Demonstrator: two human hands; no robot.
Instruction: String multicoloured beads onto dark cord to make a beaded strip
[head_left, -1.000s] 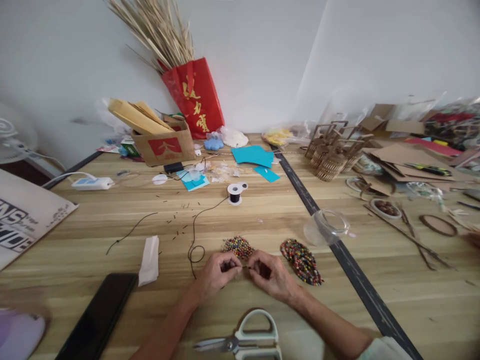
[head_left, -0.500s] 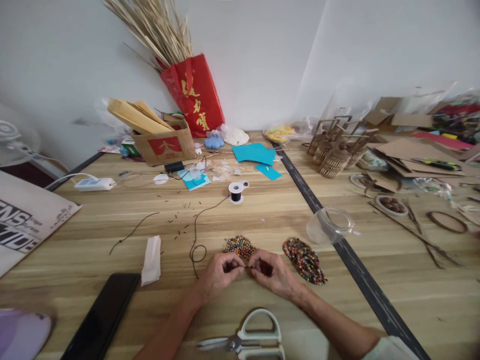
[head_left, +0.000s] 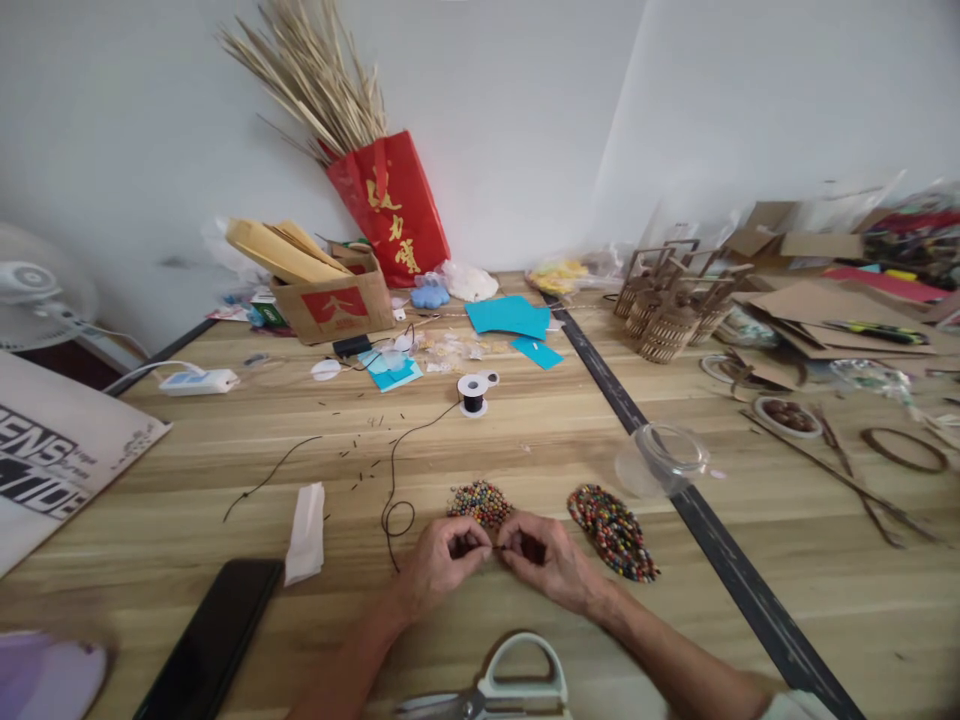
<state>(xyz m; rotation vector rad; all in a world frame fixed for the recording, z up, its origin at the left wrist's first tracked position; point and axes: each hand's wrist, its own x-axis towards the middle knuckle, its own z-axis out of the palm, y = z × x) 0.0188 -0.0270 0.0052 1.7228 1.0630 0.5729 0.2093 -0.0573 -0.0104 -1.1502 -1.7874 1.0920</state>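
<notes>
My left hand (head_left: pixel 445 562) is closed in a pinch on thin black cord (head_left: pixel 391 468), which trails from a white spool (head_left: pixel 472 397) and loops on the table before going under that hand. My right hand (head_left: pixel 551 560) faces it, thumb and forefinger pressed together on a tiny dark bit too small to name. The two sets of fingertips almost meet. Just beyond them lies a pile of loose multicoloured beads (head_left: pixel 478 502). Strung beads (head_left: pixel 611 530) lie coiled to the right of my right hand.
White-handled scissors (head_left: pixel 525 680) lie nearest me, partly out of view. On the left are a black phone (head_left: pixel 214 635) and a folded white paper (head_left: pixel 305 533). A clear plastic jar (head_left: pixel 660 462) stands at right. Blue cards (head_left: pixel 510 317) and small woven baskets (head_left: pixel 667 325) are farther back.
The view has tilted up slightly, so everything sits a little lower. Both hands keep their pinches, fingertips close together as before.
</notes>
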